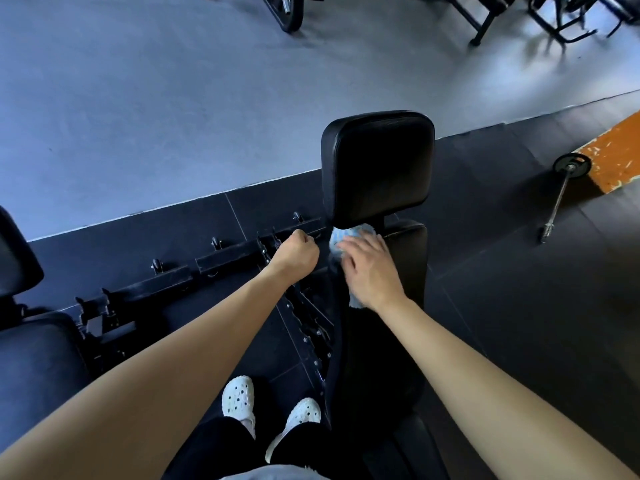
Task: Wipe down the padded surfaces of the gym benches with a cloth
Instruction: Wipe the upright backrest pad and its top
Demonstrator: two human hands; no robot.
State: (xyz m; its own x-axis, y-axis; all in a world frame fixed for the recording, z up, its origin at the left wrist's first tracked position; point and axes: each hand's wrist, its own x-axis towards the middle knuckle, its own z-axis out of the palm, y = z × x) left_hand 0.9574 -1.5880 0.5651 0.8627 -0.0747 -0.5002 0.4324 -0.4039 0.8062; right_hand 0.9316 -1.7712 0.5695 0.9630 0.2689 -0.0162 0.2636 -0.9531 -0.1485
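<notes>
A black padded gym bench (410, 258) runs away from me at centre right, with a raised square black pad (377, 168) at its far end. A light blue cloth (337, 239) lies on the bench pad just below that raised pad. My right hand (369, 268) presses flat on the cloth, fingers spread, and covers most of it. My left hand (298, 252) is closed in a fist just left of the bench, above the black metal frame (304, 317); whether it grips a frame part is hidden.
A second black padded bench (31, 368) stands at the left edge. A black rail with pegs (173, 271) lies on the dark floor. A barbell with a plate (561, 192) lies at right beside an orange mat (614, 154). My feet in white clogs (270, 410) stand below.
</notes>
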